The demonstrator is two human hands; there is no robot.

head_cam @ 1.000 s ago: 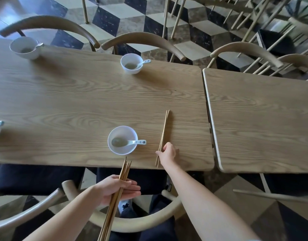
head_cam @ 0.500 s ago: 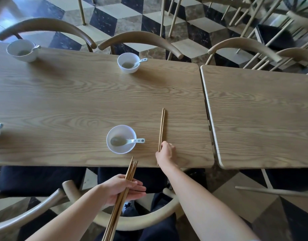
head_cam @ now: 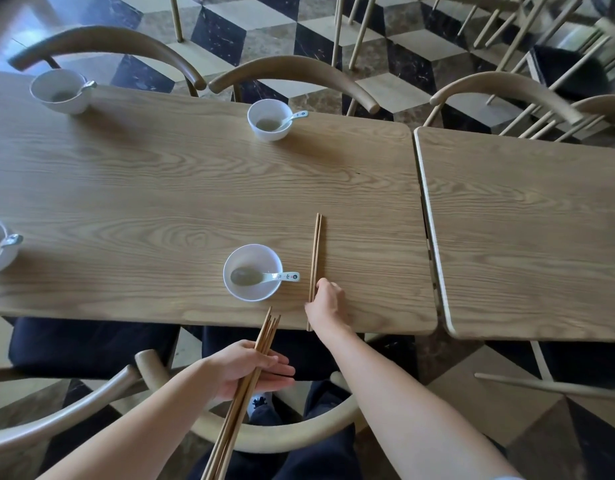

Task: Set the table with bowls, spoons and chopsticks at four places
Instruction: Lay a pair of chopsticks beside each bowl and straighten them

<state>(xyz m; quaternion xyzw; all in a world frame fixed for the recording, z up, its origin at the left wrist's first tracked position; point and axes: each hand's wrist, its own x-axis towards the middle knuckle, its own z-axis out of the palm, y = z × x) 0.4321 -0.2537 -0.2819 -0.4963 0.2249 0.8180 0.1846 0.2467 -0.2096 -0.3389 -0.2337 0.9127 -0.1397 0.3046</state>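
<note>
Progress: bowls (head_cam: 268, 131) with spoons (head_cam: 288, 276) at four places, one chopstick pair (head_cam: 316, 251) laid right of near-edge bowl (head_cam: 254, 256) | right hand (head_cam: 325, 303) on pair's near end, pinch or press unclear | left hand (head_cam: 250, 368) grips spare chopsticks (head_cam: 269, 323) off tabletop (head_cam: 160, 188) near edge | todo: three pairs.

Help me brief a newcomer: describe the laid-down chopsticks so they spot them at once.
On the long wooden table, find the white bowl with a spoon nearest the front edge. Just right of it lies a pair of chopsticks, the right hand holding its near end. Unlike the bundle in the left hand, it lies flat.
</note>
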